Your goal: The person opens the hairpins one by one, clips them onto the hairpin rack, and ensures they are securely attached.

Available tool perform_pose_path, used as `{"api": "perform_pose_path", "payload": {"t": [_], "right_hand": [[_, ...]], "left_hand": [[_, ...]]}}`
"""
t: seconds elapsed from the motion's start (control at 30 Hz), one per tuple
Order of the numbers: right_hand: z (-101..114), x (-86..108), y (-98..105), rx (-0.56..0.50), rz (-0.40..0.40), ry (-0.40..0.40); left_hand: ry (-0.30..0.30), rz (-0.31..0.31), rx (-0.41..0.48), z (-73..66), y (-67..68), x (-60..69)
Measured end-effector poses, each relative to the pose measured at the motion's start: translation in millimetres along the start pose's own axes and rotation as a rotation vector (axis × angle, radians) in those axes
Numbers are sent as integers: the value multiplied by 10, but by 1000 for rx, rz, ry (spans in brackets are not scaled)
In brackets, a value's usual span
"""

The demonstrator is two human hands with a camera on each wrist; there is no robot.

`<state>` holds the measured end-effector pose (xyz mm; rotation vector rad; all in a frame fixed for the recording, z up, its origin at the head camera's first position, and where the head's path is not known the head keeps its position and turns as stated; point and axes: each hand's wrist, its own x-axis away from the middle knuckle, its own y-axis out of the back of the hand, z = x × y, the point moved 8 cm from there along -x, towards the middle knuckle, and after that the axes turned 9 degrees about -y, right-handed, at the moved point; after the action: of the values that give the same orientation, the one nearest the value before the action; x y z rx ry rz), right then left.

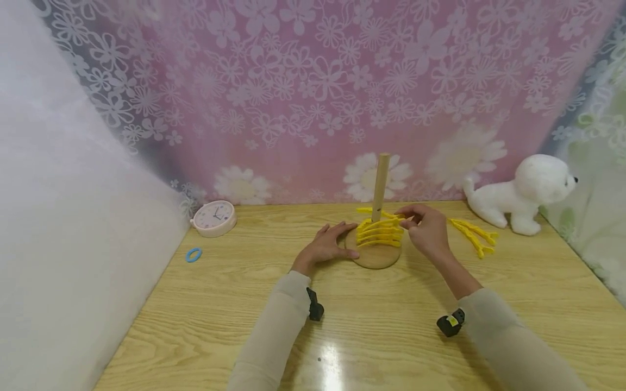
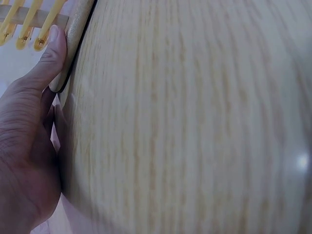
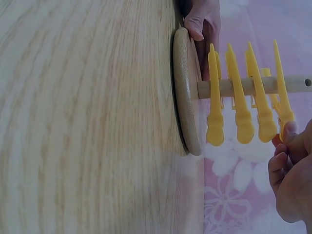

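A wooden stand has a round base (image 1: 375, 259) and an upright post (image 1: 381, 182). Several yellow hair clips (image 3: 239, 109) sit one above another around the lower part of the post. My left hand (image 1: 326, 247) holds the base's left edge, with the thumb (image 2: 54, 51) on its rim. On the other side, my right hand (image 1: 427, 231) pinches the end of the topmost clip (image 3: 280, 83) between thumb and finger. That clip lies at the post, above the others; whether its jaws grip the wood I cannot tell.
More yellow clips (image 1: 470, 234) lie on the table right of the stand. A white toy dog (image 1: 513, 193) stands at the back right. A pink round clock (image 1: 214, 218) and a blue ring (image 1: 193, 254) are at the left. A flowered curtain (image 1: 313, 108) hangs behind.
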<state>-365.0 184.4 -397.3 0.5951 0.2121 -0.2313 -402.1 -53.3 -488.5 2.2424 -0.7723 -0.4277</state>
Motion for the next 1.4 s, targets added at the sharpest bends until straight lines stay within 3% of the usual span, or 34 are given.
{"api": "perform_pose_path", "payload": {"t": [0.53, 0.8, 1.4], "right_hand": [[66, 32, -47, 3, 116, 84], [14, 65, -93, -92, 243, 71], [-156, 126, 18, -343, 265, 29]], "left_hand": [[3, -4, -4, 3, 18, 8], [2, -12, -1, 15, 20, 14], [-8, -3, -9, -11, -9, 9]]}}
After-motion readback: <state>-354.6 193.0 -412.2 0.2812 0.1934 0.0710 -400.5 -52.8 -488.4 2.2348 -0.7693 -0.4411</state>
